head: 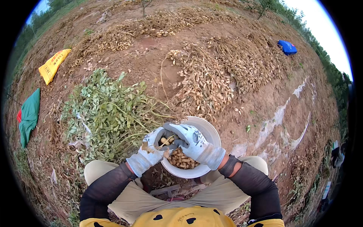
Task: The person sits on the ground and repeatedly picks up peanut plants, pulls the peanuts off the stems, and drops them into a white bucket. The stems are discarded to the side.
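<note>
My left hand [153,149], in a pale blue work glove with grey palm, is closed around a few peanuts in their shells [167,140]. Over the bucket, my right hand [192,140], gloved alike, meets it, its fingers bent against the same peanuts. Below both hands stands a white plastic bucket [214,132] between my knees. Loose peanuts [183,160] lie inside it; the gloves hide part of them. Just left of the bucket is a heap of green peanut plants [110,116], stems pointing toward my hands.
Dried peanut plants [207,88] lie ahead of the bucket, with more rows beyond. A yellow sack [54,65] and a green sack [29,117] are at the left. Far right sits a blue bag [287,47]. Torn plastic film [273,122] runs across the soil.
</note>
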`<action>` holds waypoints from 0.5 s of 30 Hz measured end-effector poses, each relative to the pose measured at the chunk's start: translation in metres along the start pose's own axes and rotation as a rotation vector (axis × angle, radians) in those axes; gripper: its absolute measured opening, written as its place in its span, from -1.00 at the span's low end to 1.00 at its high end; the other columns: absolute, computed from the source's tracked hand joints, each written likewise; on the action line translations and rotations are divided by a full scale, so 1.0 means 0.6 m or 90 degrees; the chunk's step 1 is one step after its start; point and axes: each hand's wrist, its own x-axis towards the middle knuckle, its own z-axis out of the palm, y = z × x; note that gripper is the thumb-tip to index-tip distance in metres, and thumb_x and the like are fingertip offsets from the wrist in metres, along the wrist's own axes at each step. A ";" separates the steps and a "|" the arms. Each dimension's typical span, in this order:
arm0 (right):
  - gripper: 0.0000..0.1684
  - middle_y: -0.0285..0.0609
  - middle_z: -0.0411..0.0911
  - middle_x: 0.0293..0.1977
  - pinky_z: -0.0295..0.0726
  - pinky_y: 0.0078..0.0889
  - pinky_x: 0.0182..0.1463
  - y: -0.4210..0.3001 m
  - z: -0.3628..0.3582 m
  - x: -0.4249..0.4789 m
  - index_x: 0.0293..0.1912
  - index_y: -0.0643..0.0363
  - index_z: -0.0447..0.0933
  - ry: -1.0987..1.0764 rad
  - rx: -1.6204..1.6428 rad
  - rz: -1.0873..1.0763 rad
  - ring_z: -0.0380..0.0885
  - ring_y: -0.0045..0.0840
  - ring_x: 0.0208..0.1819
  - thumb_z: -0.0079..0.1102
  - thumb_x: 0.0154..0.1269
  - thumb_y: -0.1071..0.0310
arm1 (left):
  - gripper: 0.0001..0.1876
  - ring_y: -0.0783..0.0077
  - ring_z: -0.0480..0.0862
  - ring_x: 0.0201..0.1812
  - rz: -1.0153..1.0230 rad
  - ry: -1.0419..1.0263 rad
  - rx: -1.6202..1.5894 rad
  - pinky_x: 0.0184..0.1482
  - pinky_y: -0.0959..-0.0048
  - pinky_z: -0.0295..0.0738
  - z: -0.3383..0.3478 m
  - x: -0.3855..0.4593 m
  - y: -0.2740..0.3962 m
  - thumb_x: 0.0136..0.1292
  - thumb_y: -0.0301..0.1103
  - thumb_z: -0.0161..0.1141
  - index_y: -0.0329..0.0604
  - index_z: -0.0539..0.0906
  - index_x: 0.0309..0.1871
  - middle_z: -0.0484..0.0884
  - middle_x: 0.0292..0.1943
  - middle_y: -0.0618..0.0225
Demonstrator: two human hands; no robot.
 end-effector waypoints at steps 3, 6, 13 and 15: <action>-0.27 -0.04 0.47 0.05 0.40 -0.19 0.16 -0.016 -0.012 0.003 0.28 0.08 0.27 -0.068 0.030 0.039 0.45 -0.18 0.08 0.03 0.05 0.64 | -0.57 0.42 0.61 -0.15 0.013 -0.081 0.234 -0.06 0.43 0.55 -0.008 0.003 0.017 0.08 -0.41 0.28 -0.24 0.47 0.05 0.57 -0.14 0.25; -0.28 -0.05 0.49 -0.01 0.43 -0.19 0.10 0.008 -0.010 0.002 0.25 0.05 0.31 -0.122 -0.078 0.014 0.46 -0.17 0.04 0.04 0.03 0.63 | -0.58 0.27 0.61 -0.26 -0.040 -0.120 0.170 -0.14 0.39 0.55 -0.010 -0.008 0.033 0.03 -0.36 0.29 -0.24 0.48 -0.02 0.58 -0.26 0.20; -0.57 -0.08 0.43 -0.23 0.46 -0.13 -0.06 0.008 -0.003 -0.002 -0.07 0.14 0.45 -0.107 -0.196 0.109 0.46 -0.15 -0.10 0.08 -0.04 0.58 | -0.59 0.28 0.61 -0.36 0.060 -0.193 0.264 -0.30 0.40 0.54 -0.011 -0.014 0.058 -0.01 -0.29 0.34 -0.17 0.54 -0.06 0.59 -0.29 0.22; -0.58 -0.09 0.43 -0.23 0.47 -0.15 -0.07 0.012 -0.011 0.001 -0.08 0.13 0.46 -0.076 -0.183 0.164 0.47 -0.13 -0.12 0.08 -0.04 0.58 | -0.63 0.27 0.60 -0.38 0.024 -0.206 0.246 -0.35 0.40 0.52 -0.009 -0.016 0.069 -0.04 -0.30 0.34 -0.15 0.57 -0.12 0.56 -0.33 0.23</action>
